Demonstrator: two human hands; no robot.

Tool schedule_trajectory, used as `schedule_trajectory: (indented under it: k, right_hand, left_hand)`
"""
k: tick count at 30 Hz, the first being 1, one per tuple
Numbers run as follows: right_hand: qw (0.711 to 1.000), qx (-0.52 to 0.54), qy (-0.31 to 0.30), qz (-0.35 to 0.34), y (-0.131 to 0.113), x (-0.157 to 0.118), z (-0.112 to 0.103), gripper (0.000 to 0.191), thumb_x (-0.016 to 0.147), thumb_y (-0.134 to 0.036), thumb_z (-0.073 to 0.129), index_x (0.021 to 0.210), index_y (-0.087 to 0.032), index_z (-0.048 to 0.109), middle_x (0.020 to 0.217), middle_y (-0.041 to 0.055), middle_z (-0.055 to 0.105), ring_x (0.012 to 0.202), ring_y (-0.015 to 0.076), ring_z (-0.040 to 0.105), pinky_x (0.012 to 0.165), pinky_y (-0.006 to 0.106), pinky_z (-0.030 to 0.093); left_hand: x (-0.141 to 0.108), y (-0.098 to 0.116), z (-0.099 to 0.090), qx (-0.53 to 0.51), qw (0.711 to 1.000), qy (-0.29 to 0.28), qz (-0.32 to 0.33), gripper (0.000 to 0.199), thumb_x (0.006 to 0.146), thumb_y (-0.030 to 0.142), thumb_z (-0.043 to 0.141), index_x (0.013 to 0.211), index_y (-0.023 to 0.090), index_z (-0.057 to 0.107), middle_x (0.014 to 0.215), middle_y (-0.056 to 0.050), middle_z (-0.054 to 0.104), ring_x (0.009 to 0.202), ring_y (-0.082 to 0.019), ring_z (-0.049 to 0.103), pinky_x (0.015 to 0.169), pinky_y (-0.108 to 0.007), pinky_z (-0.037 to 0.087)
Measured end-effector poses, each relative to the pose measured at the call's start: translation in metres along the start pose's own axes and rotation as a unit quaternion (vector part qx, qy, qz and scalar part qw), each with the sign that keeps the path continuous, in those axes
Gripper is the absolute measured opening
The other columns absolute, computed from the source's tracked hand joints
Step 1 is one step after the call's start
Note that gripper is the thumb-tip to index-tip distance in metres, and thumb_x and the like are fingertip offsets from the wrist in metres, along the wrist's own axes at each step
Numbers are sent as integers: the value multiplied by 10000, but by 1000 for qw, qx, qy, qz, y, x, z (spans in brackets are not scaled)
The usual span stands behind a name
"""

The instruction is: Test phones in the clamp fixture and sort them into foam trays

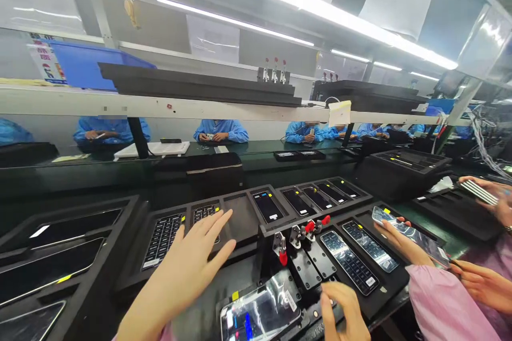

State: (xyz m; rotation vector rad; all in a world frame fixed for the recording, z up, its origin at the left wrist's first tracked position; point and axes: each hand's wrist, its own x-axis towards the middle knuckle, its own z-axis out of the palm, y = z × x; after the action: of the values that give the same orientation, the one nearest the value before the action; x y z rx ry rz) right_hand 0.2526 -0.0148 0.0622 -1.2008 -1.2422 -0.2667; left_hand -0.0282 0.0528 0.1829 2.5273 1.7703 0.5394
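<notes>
My left hand (196,253) is open, fingers spread, above a black foam tray (132,277), partly covering a phone (206,213) with a lit keypad-like screen. Another such phone (164,240) lies beside it. My right hand (346,311) is at the bottom, thumb and forefinger curled together; what is between them, if anything, does not show. Between my hands a phone (260,309) with a white label and yellow tab lies tilted at a black clamping fixture (308,266). The fixture has toggle clamps with red handles (283,257). Neither hand visibly touches this phone.
More phones (348,261) lie in foam trays behind and right of the fixture. At right, a co-worker's hand (404,237) holds a phone (412,234); another person's hand (504,202) holds a stack of thin pieces. A shelf (224,109) crosses above the bench.
</notes>
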Motion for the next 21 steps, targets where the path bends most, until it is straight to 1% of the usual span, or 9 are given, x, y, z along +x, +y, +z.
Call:
schedule_trajectory:
  k: [2,3,4,6,9,12,15,17,21]
  right_hand:
    - [997,-8,-80,10,-4,3,11,115,793,-333,560,820,-235,613,782,39,648,737,187,627,666,350,537]
    - [992,-22,-120,20,-4,7,17,146,802,-351,556,851,-218,593,789,37,635,733,176,621,677,332,531]
    - [986,-36,-159,32,-3,12,23,185,801,-382,558,864,-208,575,786,34,627,724,170,617,669,316,525]
    - [973,-48,-219,56,0,20,36,227,795,-424,559,848,-204,546,746,18,616,685,157,609,625,286,514]
    - [961,-24,-265,79,-1,25,50,225,798,-426,553,803,-204,521,719,8,615,660,143,604,603,259,503]
    - [954,-5,-285,88,-7,26,56,217,810,-412,538,756,-203,513,702,5,614,638,133,595,610,251,491]
    - [949,4,-302,87,-14,26,58,220,826,-400,514,723,-206,505,688,2,603,636,132,583,633,261,480]
    - [950,5,-301,90,-16,26,58,218,827,-394,512,715,-208,495,687,0,597,637,132,577,644,266,475]
    - [950,-1,-293,109,-17,23,60,206,808,-378,541,712,-210,469,677,-15,594,631,123,575,646,257,471]
  left_hand:
    - [-42,-10,9,-46,999,6,-10,581,844,485,429,1377,413,209,1389,9,423,1249,-268,414,1039,-576,239]
    - [-60,-16,18,-67,997,12,-23,580,829,482,458,1365,415,248,1371,22,448,1242,-256,426,1038,-517,299]
    - [-75,-23,31,-94,994,22,-43,556,822,474,474,1346,408,303,1347,31,477,1225,-243,451,1011,-452,377]
    - [-99,-33,61,-156,985,24,-70,487,822,450,483,1298,385,403,1277,37,550,1152,-221,530,943,-363,467]
    - [-123,-39,106,-226,971,33,-75,461,781,427,552,1235,383,487,1184,37,624,1052,-221,604,883,-314,512]
    - [-137,-35,138,-281,957,35,-68,456,754,419,579,1205,396,514,1096,27,675,962,-220,650,819,-291,545]
    - [-144,-28,153,-306,948,38,-83,422,757,421,580,1176,403,530,1082,18,678,959,-223,649,808,-302,548]
    - [-145,-25,154,-308,947,36,-88,410,762,414,584,1169,399,533,1109,13,664,983,-224,636,823,-312,541]
    - [-146,-27,152,-304,950,16,-69,398,783,377,576,1178,376,530,1137,6,647,1028,-222,613,854,-314,528]
